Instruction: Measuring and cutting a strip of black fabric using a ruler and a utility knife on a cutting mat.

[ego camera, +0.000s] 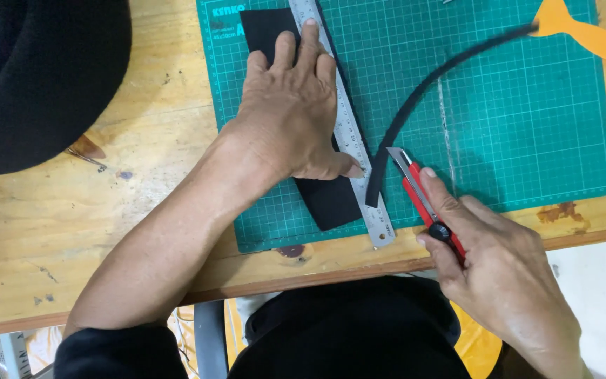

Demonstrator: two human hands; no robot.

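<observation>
On gridded mat (513, 126), steel ruler (348, 133), curling black strip (422, 91)

My left hand (290, 116) presses flat on the steel ruler (348, 133) and the black fabric (331, 200) on the green cutting mat (513, 119). My right hand (503, 277) has its grip around a red knife (422, 200), blade just beside a curling black strip (422, 88).

The left hand (290, 112) lies flat, palm down, fingers stretched forward and slightly spread, thumb tucked out to the right; its bare forearm runs back down-left to a dark sleeve at the elbow. The right hand (499, 270) sits lower and to the right, curled in a grip with the index finger laid straight along the top and the thumb pressing from the near side, wrist angled down-right.
</observation>
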